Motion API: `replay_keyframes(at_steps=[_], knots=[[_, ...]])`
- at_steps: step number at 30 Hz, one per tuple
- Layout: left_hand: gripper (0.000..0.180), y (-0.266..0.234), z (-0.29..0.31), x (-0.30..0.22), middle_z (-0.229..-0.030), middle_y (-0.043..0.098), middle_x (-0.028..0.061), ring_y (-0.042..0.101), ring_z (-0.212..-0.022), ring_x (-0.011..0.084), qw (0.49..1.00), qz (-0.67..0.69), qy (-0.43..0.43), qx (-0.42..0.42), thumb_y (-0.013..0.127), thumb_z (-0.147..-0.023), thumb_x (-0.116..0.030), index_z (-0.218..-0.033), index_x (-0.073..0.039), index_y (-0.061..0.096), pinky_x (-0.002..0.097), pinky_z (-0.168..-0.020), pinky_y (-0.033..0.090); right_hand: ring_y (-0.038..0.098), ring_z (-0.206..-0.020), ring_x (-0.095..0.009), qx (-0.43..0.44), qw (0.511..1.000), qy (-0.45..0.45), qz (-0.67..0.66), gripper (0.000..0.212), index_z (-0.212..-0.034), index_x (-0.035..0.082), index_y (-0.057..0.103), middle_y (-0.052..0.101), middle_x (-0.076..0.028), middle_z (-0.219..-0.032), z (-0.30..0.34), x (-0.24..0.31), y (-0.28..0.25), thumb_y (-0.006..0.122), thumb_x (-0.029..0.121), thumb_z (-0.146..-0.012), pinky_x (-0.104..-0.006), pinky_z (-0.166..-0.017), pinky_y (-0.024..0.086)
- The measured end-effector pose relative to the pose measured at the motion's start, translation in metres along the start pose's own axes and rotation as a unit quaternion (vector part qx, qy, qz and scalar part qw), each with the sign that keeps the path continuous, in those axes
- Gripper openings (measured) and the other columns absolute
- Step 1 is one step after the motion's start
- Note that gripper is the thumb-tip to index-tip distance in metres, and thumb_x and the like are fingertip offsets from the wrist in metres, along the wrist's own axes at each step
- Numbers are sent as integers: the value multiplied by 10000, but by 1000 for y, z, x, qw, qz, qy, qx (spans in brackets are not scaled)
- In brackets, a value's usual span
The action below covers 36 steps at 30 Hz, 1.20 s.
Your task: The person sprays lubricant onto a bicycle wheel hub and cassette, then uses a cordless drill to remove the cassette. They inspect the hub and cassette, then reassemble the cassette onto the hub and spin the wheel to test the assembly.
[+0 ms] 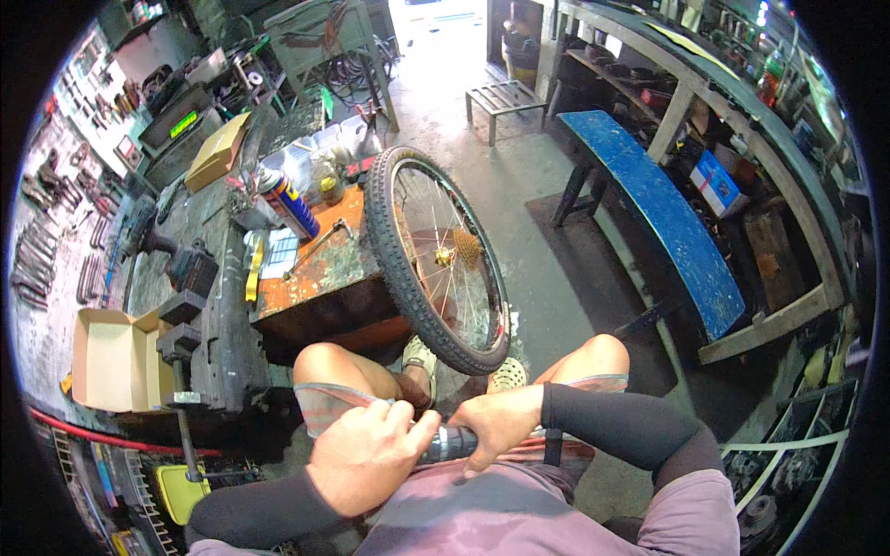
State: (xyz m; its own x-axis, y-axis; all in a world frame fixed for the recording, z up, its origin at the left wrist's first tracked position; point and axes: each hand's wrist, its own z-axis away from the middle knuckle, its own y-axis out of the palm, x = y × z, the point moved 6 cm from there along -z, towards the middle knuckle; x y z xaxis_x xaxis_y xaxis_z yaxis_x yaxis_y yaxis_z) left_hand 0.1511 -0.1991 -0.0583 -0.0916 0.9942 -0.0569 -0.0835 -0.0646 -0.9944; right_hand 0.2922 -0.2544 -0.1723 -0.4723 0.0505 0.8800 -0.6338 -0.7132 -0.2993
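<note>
In front of my lap, my left hand [375, 454] and my right hand [496, 426] hold a short dark cylinder [445, 445] with silvery bands between them. The fingers of both hands curl round it and hide its two ends, so I cannot tell its exact kind. Beyond my knees a bicycle wheel [382, 227] stands tilted, with a knobbly black tyre and a gold-coloured sprocket cassette [467, 248]. Its upper left side is beside a worn orange-brown wooden table [357, 264]. Neither hand touches the wheel.
A blue and yellow spray can [289, 206], a long metal tool [315, 248] and jars [326, 183] are on the table. To the left are a bench vise [179, 338] and an open cardboard box [120, 361]. A long blue bench [658, 213] stands right; a metal stool [505, 97] stands far.
</note>
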Motion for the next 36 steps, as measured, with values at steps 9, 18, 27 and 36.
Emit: replay_keyframes(at_steps=[9,18,27,36], knots=[[520,-10,61,25,-877,684,70,739,-825,252,981,-30,-189,-4,886,-784,-286,-1224,-70,714,395,-699,602,814,-871,-398,-86,981,-26,172,361,-1133,23,816,819,-228,-906,-61,72,-23,840,195,-816,-500,-822,647],[684,5,71,23,-866,690,83,752,-811,308,955,-36,-289,-45,1003,-690,-425,-1213,-127,680,447,-715,610,827,-901,-430,-112,952,28,283,305,-1115,30,802,803,-259,-931,-68,78,-29,780,194,-859,-542,-816,657],[751,5,77,16,-923,690,47,735,-845,278,948,-10,-312,-69,999,-663,-415,-1295,-133,707,439,-767,605,803,-790,-394,-334,888,-63,309,264,-953,66,695,763,-167,-805,-66,61,-6,824,277,-860,-517,-723,639],[526,0,94,-10,-1030,798,68,784,-945,282,969,105,-209,-77,871,-732,-167,-1240,-142,738,440,-823,620,632,-589,-148,242,963,81,-89,263,-1054,41,825,702,-41,-738,-84,19,52,876,228,-875,-346,-524,497]])
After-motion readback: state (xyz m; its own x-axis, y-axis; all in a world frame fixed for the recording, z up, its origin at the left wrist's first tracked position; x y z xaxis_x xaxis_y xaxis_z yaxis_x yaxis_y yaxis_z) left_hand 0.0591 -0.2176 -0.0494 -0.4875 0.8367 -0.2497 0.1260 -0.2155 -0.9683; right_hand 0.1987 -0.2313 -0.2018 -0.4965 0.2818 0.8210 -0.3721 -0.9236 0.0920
